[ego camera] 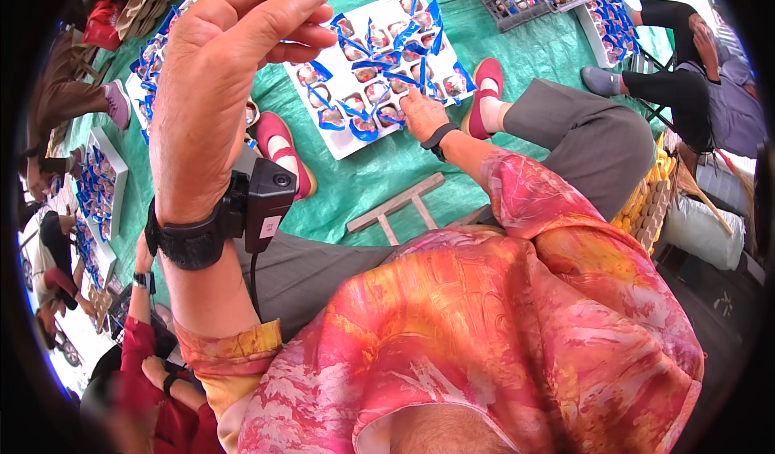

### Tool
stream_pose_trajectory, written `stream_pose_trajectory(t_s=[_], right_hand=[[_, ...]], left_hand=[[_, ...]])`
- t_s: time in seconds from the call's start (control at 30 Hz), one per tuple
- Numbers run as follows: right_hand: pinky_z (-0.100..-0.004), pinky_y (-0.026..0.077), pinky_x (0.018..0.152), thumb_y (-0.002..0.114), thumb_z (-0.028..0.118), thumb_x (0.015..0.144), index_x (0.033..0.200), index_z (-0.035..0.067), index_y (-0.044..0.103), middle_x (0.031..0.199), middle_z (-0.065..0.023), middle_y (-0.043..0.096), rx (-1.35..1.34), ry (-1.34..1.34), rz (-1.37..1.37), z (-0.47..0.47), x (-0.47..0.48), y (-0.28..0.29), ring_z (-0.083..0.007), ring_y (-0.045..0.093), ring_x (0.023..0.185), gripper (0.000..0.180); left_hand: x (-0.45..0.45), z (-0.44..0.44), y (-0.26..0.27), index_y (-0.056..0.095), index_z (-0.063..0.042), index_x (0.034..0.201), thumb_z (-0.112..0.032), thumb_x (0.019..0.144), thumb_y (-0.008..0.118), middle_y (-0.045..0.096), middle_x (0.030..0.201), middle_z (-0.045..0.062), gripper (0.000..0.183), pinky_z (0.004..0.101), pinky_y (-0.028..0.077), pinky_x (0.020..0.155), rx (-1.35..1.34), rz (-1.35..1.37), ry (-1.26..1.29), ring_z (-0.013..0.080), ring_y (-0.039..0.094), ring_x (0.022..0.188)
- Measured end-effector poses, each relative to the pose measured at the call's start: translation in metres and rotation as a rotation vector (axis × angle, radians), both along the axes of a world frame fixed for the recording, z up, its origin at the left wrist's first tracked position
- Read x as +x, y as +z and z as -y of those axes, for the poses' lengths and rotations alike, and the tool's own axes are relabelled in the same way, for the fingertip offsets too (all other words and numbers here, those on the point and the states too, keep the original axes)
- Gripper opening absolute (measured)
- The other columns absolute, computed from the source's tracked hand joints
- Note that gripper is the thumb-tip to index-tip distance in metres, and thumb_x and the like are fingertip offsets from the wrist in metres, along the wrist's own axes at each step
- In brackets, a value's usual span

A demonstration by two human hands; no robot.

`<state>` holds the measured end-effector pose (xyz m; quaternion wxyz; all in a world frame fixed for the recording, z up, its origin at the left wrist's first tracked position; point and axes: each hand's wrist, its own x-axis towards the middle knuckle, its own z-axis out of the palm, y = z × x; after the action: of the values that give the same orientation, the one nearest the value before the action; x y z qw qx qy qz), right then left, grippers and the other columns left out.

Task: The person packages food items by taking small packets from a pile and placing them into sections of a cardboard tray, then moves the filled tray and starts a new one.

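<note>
A white moulded tray (342, 142) lies on the green tarp between my feet, its cells holding round items in clear and blue plastic wrappers (363, 72). My left hand (242, 36) is raised close to the camera, left of the tray. Its fingers are loosely curled and nothing shows in them. A black strap with a small camera (269, 197) is round that wrist. My right hand (425, 115) reaches to the tray's near side, fingertips at the wrapped items there. Whether it grips one is hidden.
Green tarp (339, 212) covers the ground, with a wooden frame (399, 203) near me. A grey plastic crate (508, 15) stands at the back right. More filled trays (115, 169) lie left. Egg trays (657, 194) are stacked right. Other people sit on both sides.
</note>
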<state>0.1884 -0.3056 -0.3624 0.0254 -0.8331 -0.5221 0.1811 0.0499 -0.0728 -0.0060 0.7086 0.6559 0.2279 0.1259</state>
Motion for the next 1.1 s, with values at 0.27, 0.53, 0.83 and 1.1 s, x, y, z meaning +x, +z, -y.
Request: stream_pose_trajectory(t_s=[0.27,0.53,0.83,1.1], right_hand=[[-0.0471,0.055,0.081,0.060,0.011,0.077,0.098,0.004,0.067,0.104,-0.0216,0.065,-0.292,0.152,-0.213,-0.017,0.027,0.010,-0.0364,0.066,0.097,0.023],[-0.0437,0.049,0.096,0.063,0.001,0.075,0.122,0.022,0.064,0.138,-0.0121,0.046,-0.193,0.013,0.000,0.019,0.148,0.046,-0.0384,0.052,0.118,0.052],[-0.0459,0.052,0.083,0.068,0.010,0.078,0.123,0.020,0.061,0.110,-0.0179,0.062,-0.225,-0.068,-0.007,0.045,0.136,-0.001,-0.0389,0.063,0.101,0.047],[-0.0277,0.053,0.045,0.072,0.026,0.085,0.097,0.005,0.069,0.073,-0.0053,0.069,-0.116,-0.914,-0.580,0.052,0.173,0.017,-0.0136,0.066,0.052,0.024]], left_hand=[[-0.002,-0.006,-0.003,0.065,0.000,0.106,-0.023,0.097,0.059,0.069,0.101,0.010,0.025,0.0287,0.050,0.085,0.057,0.039,0.006,0.0162,0.067,0.090],[0.003,-0.006,-0.007,0.066,-0.001,0.106,-0.025,0.097,0.060,0.069,0.098,0.008,0.026,0.0282,0.051,0.083,0.121,0.048,-0.011,0.0148,0.068,0.089],[0.014,-0.013,-0.020,0.066,-0.002,0.106,-0.025,0.097,0.060,0.069,0.098,0.007,0.026,0.0281,0.052,0.083,0.100,0.019,-0.036,0.0138,0.067,0.089],[0.014,0.010,0.001,0.065,0.001,0.094,-0.021,0.094,0.060,0.067,0.086,0.007,0.023,0.0262,0.053,0.074,0.114,0.040,0.106,0.0142,0.066,0.076]])
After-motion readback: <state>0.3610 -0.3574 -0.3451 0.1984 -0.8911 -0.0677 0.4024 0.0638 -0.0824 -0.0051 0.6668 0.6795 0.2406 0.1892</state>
